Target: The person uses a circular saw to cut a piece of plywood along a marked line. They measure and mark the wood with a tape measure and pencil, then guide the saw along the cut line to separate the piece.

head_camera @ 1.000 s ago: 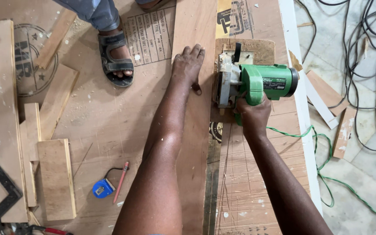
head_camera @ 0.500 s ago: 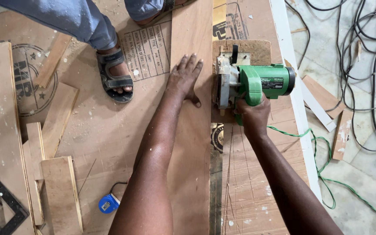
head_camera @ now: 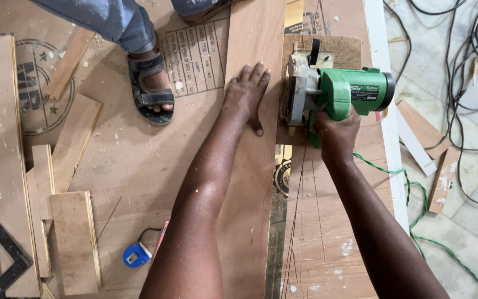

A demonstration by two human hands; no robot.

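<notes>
sandalled foot [head_camera: 150, 91] beyond left hand [head_camera: 245, 91], offcuts [head_camera: 76, 238] left

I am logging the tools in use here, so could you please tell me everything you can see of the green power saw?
The green power saw is a handheld circular saw with a green plastic motor housing, a black end cap and a dusty grey metal blade guard on its left side. It sits flat on a plywood strip. The right hand grips its handle. A green cable trails away behind it over the floor.
</notes>
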